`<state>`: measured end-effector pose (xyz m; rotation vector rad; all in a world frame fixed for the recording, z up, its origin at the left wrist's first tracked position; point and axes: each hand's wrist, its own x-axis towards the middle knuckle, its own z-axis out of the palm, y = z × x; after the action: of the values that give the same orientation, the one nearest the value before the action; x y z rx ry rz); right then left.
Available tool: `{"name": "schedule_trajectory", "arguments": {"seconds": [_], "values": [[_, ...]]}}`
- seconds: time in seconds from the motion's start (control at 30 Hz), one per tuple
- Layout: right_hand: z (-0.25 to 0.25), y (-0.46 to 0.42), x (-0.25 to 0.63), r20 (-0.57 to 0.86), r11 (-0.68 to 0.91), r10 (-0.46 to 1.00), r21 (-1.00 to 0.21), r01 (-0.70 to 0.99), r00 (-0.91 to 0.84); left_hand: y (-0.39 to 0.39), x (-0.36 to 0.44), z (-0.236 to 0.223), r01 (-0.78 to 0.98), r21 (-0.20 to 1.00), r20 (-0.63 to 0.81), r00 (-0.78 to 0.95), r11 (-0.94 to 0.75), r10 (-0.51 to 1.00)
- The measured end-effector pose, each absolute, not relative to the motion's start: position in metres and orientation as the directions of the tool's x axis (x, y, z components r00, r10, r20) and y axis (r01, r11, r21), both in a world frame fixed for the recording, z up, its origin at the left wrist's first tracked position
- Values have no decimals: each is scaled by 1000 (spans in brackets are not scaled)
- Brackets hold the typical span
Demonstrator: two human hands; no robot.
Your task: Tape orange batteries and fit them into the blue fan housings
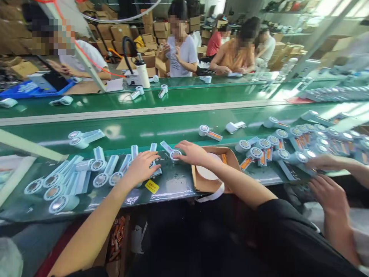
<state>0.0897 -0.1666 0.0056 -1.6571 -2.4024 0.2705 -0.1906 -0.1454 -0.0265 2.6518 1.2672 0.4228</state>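
My left hand (142,167) is over the near bench, fingers stretched and thumb apart. Beneath and beside it lies a pale blue handheld fan (153,147), its round head partly hidden by the fingers. My right hand (191,152) has its fingers and thumb at the round head of another handheld fan (175,155), whose handle points to the upper left. A yellow label (152,186) lies just below my left hand. Under my right forearm stands a shallow cardboard box (198,184) containing a white round piece (206,173).
Several fans (57,192) lie in a cluster on the left. More fans with orange inside their handles (262,154) crowd the right, where a co-worker's hands (328,188) work. A green conveyor belt (161,130) runs behind the bench. Other people sit across it.
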Motion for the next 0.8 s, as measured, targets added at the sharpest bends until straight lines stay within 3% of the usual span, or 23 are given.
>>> {"name": "schedule_trajectory", "arguments": {"seconds": [0.07,0.13,0.27,0.37,0.53,0.67,0.73,0.8], "values": [[12,-191,127,150,201,977,-396,896,-153,-158,-166,-27,617,298,339,645,-728,685],[13,-224,165,150,49,988,-481,876,27,-171,-132,-27,459,304,394,738,-835,548],[-2,-294,211,132,-74,975,-568,820,180,-187,-49,-27,291,235,210,916,-927,341],[-16,-333,216,173,-68,952,-682,728,251,-189,4,-35,340,149,43,936,-929,350],[-31,-368,202,220,-34,890,-841,540,399,-191,24,-39,406,84,24,912,-910,409],[-40,-372,184,53,-44,904,-976,215,425,-204,-10,-28,361,101,212,903,-927,375],[-41,-367,172,-57,-95,948,-990,108,312,-213,-29,-25,299,115,375,870,-947,320],[-39,-362,159,-133,-154,975,-982,109,180,-220,-44,-25,284,107,495,816,-953,299]]}}
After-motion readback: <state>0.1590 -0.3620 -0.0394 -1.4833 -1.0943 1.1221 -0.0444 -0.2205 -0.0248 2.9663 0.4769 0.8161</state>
